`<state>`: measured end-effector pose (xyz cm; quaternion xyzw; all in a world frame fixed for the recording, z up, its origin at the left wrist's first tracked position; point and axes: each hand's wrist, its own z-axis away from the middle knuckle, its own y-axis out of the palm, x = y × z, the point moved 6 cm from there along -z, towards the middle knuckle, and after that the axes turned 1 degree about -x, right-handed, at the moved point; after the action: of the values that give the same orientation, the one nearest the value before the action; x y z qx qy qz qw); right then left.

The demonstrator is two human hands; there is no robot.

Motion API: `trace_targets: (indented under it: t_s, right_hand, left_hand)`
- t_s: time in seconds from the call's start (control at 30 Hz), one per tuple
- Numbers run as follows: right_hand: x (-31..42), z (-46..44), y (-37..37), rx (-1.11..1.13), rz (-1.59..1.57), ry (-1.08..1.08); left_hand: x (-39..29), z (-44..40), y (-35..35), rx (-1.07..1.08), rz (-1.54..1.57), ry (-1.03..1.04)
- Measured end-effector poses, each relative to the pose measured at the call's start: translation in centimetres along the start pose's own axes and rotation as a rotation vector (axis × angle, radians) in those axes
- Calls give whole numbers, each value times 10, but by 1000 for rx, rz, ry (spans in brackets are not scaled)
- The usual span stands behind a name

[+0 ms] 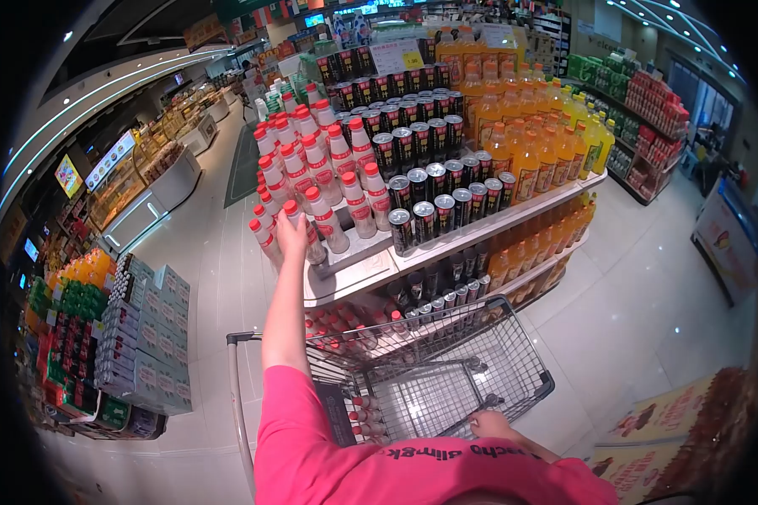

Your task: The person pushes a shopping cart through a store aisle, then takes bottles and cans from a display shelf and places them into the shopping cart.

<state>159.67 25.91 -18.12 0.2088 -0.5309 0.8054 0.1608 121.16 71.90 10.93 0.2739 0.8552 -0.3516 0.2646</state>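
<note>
As the left hand [293,235] pinches a bottle [294,214], its red cap [290,205] sits above.

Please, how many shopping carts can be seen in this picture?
1: the shopping cart stands in front of the person, beside the drinks shelf, with the right hand at its near side. Others may be hidden behind the displays.
</note>
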Motion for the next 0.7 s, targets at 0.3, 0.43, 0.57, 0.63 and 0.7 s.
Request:
trace_targets:
  t_s: [0.3,0.43,0.57,0.63,0.7]
  right_hand:
    - [6,-26,-1,101,-328,-79]
    - [82,-55,-52,-160,-472,-268]
    - [150,-88,-70,-249,-508,-525]
    - [165,-102,-44,32,-301,-651]
    - [152,-105,-12,156,-452,-564]
  left_hand:
    - [-137,106,-117,87,467,195]
    - [-126,217,-108,344,307,98]
    - [-114,343,-77,591,235,-76]
    - [-110,388,-73,709,264,-200]
    - [-99,406,-80,659,247,-240]
